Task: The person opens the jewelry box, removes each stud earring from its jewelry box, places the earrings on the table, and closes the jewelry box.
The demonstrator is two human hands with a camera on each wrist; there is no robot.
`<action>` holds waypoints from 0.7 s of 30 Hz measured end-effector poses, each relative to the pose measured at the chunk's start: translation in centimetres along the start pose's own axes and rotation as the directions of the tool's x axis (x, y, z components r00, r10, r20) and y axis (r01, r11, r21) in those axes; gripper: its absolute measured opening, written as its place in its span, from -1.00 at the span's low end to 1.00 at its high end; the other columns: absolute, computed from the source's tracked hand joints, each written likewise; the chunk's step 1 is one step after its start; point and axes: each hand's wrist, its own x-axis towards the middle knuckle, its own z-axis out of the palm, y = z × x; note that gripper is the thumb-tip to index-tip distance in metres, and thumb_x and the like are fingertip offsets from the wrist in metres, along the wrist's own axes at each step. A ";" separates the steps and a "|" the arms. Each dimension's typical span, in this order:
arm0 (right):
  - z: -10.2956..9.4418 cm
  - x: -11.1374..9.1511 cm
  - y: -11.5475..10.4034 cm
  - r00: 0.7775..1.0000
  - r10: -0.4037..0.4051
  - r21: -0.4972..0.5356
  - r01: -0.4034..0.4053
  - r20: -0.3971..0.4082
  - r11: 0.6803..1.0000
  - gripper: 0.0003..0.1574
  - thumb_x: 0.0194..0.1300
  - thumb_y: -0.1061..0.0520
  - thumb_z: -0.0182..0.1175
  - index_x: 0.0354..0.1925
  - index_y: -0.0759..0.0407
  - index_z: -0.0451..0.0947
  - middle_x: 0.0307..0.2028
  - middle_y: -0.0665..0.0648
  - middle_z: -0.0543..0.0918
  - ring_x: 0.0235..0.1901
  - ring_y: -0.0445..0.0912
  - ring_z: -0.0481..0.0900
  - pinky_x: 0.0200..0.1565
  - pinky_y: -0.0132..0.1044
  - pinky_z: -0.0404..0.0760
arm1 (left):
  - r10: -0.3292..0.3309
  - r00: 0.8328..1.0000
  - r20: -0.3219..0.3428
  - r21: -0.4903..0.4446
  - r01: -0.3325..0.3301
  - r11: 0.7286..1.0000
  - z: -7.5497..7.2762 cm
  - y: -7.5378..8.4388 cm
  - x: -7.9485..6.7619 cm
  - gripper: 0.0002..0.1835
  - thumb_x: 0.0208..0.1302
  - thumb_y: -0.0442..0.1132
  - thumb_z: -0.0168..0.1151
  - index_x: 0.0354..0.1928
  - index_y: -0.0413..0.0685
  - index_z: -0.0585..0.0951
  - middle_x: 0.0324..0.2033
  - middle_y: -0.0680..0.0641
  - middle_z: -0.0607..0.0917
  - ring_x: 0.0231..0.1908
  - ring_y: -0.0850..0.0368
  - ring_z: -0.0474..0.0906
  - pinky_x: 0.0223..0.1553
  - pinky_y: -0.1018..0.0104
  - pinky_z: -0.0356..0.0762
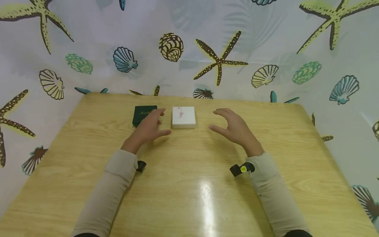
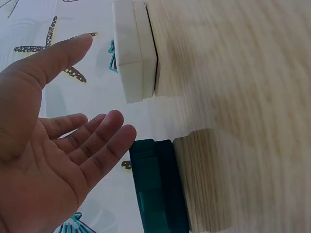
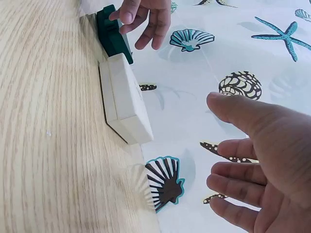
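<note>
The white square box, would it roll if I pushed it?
The white square box probably won't roll or tip: it sits low and flat. Its straight edges suggest it's stiff. It may slide; the yellowish wood-grain table looks shiny.

The table (image 1: 177,164) looks like glossy, grained wood. The far backdrop (image 1: 97,36) resembles cloth; the white box (image 1: 186,122) looks smooth, matt.

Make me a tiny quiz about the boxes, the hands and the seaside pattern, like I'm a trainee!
1. True or false: in the head view, the white box lies between the left hand and the right hand.
2. Which hand is nearer the green box? A) left B) right
3. Fill in: the backdrop behind the table shows shells and ____.

Key: 1 true; 2 A; 3 starfish.
</note>
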 end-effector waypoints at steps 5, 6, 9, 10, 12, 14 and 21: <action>0.7 1.8 -0.1 1.000 -0.009 0.099 0.008 0.016 0.995 -0.27 0.20 -0.13 0.26 0.24 0.15 0.35 0.19 0.17 0.46 0.12 0.09 0.47 0.13 -0.02 0.49 | -0.034 0.998 0.050 -0.135 0.040 0.990 0.1 -0.3 1.1 -0.02 0.10 0.01 0.35 0.44 -0.07 0.02 0.31 -0.15 0.29 0.11 -0.09 0.43 0.09 -0.03 0.45; 0.8 2.2 -0.1 1.000 -0.007 0.115 0.005 0.021 0.993 -0.27 0.19 -0.11 0.27 0.24 0.15 0.36 0.18 0.17 0.46 0.10 0.09 0.48 0.13 -0.03 0.51 | -0.036 0.998 0.057 -0.152 0.044 0.987 0.1 -0.3 1.3 -0.02 0.10 0.00 0.35 0.44 -0.07 0.01 0.31 -0.15 0.28 0.12 -0.09 0.43 0.09 -0.03 0.45; 1.0 3.2 0.1 0.999 0.004 0.161 -0.010 0.038 0.987 -0.28 0.17 -0.08 0.29 0.23 0.15 0.36 0.15 0.18 0.48 0.06 0.10 0.50 0.09 -0.06 0.54 | -0.039 0.997 0.070 -0.184 0.052 0.981 0.1 -0.1 2.0 -0.01 0.10 0.00 0.35 0.45 -0.07 -0.01 0.33 -0.14 0.26 0.14 -0.10 0.42 0.10 -0.04 0.44; 1.0 3.6 0.2 0.999 0.005 0.168 -0.013 0.046 0.986 -0.27 0.16 -0.07 0.30 0.23 0.15 0.36 0.14 0.18 0.48 0.05 0.10 0.50 0.07 -0.07 0.54 | -0.041 0.997 0.072 -0.192 0.055 0.980 0.1 0.0 2.2 -0.01 0.10 0.00 0.35 0.45 -0.06 -0.01 0.33 -0.14 0.25 0.14 -0.10 0.42 0.10 -0.03 0.45; 1.1 4.3 0.3 0.998 0.003 0.188 -0.016 0.067 0.982 -0.25 0.14 -0.05 0.32 0.24 0.16 0.35 0.13 0.20 0.47 0.04 0.11 0.50 0.03 -0.08 0.56 | -0.042 0.996 0.077 -0.207 0.057 0.977 0.0 0.1 2.6 0.00 0.11 -0.01 0.35 0.46 -0.05 -0.03 0.33 -0.14 0.24 0.15 -0.10 0.42 0.10 -0.03 0.45; 1.2 4.9 0.5 0.995 0.005 0.199 -0.024 0.097 0.980 -0.22 0.13 -0.05 0.33 0.26 0.16 0.33 0.13 0.23 0.47 0.02 0.10 0.50 0.00 -0.08 0.57 | -0.046 0.995 0.087 -0.220 0.064 0.974 0.1 0.1 2.9 0.01 0.10 -0.01 0.35 0.46 -0.03 -0.05 0.33 -0.14 0.24 0.14 -0.10 0.43 0.07 0.00 0.48; 2.2 6.5 0.7 0.978 0.019 0.196 -0.060 0.207 0.979 -0.13 0.08 -0.09 0.36 0.29 0.11 0.28 0.13 0.27 0.46 0.01 0.07 0.48 -0.02 -0.07 0.53 | -0.071 0.987 0.146 -0.263 0.108 0.959 0.8 -0.3 3.9 0.07 0.07 -0.01 0.38 0.47 -0.04 -0.10 0.33 -0.16 0.23 0.12 -0.12 0.47 0.10 0.02 0.48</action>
